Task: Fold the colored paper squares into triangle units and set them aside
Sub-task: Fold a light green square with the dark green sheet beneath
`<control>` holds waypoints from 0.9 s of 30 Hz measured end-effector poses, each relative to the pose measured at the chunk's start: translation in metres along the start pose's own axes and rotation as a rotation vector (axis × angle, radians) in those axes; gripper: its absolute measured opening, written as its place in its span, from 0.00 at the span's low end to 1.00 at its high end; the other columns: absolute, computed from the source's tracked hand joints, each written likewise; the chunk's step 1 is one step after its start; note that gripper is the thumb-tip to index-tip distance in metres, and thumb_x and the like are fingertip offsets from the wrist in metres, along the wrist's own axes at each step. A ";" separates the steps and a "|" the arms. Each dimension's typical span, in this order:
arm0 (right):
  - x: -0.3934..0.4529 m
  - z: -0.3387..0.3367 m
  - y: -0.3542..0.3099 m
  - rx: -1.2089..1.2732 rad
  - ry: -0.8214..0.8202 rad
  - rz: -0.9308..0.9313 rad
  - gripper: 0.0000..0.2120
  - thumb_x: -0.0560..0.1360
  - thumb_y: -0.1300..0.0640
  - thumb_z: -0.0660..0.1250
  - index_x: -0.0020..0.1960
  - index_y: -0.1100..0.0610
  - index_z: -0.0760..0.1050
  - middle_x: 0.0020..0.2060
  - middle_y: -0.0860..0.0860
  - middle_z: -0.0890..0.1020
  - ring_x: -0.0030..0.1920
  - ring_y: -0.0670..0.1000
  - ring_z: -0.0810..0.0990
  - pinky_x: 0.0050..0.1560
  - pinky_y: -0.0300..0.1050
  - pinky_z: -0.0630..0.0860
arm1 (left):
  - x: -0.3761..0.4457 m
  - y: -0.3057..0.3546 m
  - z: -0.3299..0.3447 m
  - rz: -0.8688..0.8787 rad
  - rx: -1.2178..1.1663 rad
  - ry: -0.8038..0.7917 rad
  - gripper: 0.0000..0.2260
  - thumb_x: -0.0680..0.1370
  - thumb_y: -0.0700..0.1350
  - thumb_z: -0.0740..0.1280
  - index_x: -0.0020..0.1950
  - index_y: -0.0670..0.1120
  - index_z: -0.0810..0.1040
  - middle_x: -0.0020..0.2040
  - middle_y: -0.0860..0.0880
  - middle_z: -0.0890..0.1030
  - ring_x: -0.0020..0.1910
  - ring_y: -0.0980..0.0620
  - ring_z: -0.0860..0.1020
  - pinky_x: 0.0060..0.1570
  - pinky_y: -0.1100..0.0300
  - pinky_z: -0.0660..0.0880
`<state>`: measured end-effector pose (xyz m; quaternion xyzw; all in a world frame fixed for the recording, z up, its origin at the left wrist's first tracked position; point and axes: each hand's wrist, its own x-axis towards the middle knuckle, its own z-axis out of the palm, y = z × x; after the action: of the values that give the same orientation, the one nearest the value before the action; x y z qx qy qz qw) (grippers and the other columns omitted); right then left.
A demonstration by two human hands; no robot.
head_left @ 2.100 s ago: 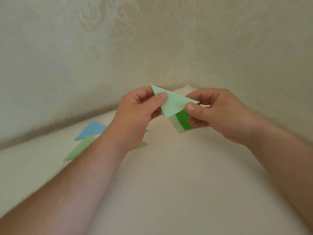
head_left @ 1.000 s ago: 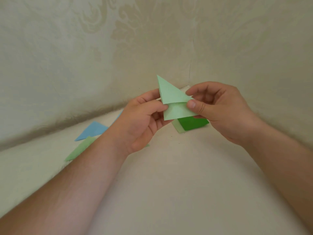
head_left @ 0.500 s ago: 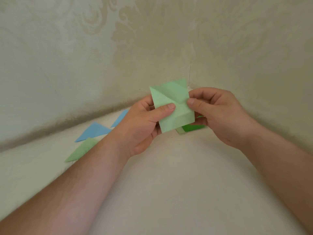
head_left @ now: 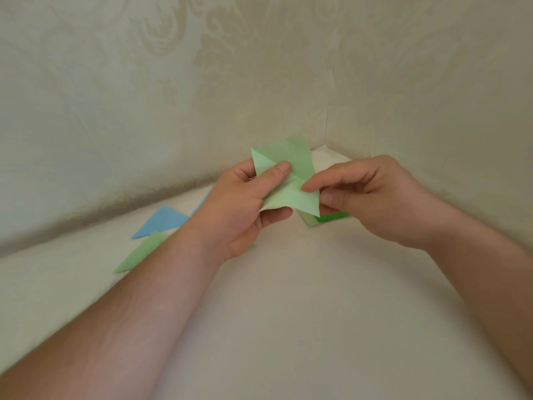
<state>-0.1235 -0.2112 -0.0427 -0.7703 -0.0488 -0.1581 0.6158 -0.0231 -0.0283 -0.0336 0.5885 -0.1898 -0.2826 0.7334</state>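
A cream tabletop [head_left: 288, 313] meets patterned beige walls [head_left: 144, 96] in a corner. Above it, the left hand [head_left: 245, 209] and right hand [head_left: 372, 197] both pinch a pale green paper [head_left: 288, 180], a triangle two seconds ago, now unfolded. Left of the paper lie a blue triangle [head_left: 161, 222] and a green triangle [head_left: 138, 252], partly hidden by the left forearm. A green paper stack [head_left: 326, 218] sits beneath the right hand.

Creased sheet [head_left: 288, 180] between both hands, above paper stack [head_left: 326, 219]; folded triangles [head_left: 161, 223] left

Cream surface [head_left: 288, 313] bears blue triangle [head_left: 161, 222], green triangle [head_left: 138, 252], paper stack [head_left: 331, 218].
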 end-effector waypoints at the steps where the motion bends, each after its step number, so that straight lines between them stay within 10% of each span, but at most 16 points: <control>1: 0.000 0.001 0.000 0.006 -0.003 0.001 0.19 0.78 0.73 0.67 0.49 0.51 0.87 0.49 0.61 0.87 0.51 0.63 0.86 0.54 0.52 0.84 | -0.001 0.001 0.000 -0.007 -0.002 -0.008 0.07 0.82 0.45 0.69 0.58 0.46 0.82 0.45 0.49 0.86 0.38 0.54 0.83 0.34 0.61 0.81; 8: -0.001 0.001 0.000 -0.049 -0.007 -0.033 0.21 0.76 0.75 0.69 0.51 0.49 0.87 0.49 0.58 0.88 0.51 0.63 0.86 0.55 0.63 0.83 | -0.002 0.001 0.002 -0.028 -0.098 -0.042 0.11 0.82 0.43 0.67 0.63 0.42 0.81 0.56 0.43 0.87 0.50 0.46 0.86 0.49 0.52 0.84; 18: 0.000 0.006 0.005 0.007 0.079 -0.142 0.09 0.67 0.53 0.78 0.47 0.51 0.87 0.46 0.55 0.87 0.50 0.64 0.85 0.54 0.70 0.80 | -0.002 0.002 0.004 -0.014 -0.112 -0.063 0.10 0.80 0.39 0.68 0.61 0.43 0.82 0.51 0.46 0.87 0.42 0.51 0.86 0.37 0.59 0.82; 27: 0.005 0.000 0.011 -0.249 0.096 -0.203 0.10 0.70 0.60 0.78 0.45 0.46 0.86 0.42 0.51 0.84 0.43 0.61 0.82 0.45 0.59 0.81 | -0.001 0.002 0.000 -0.082 -0.066 -0.112 0.19 0.78 0.28 0.67 0.67 0.40 0.79 0.53 0.44 0.87 0.45 0.52 0.86 0.43 0.64 0.81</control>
<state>-0.1158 -0.2145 -0.0513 -0.8233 -0.0769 -0.2609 0.4982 -0.0231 -0.0276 -0.0320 0.5546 -0.1969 -0.3509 0.7284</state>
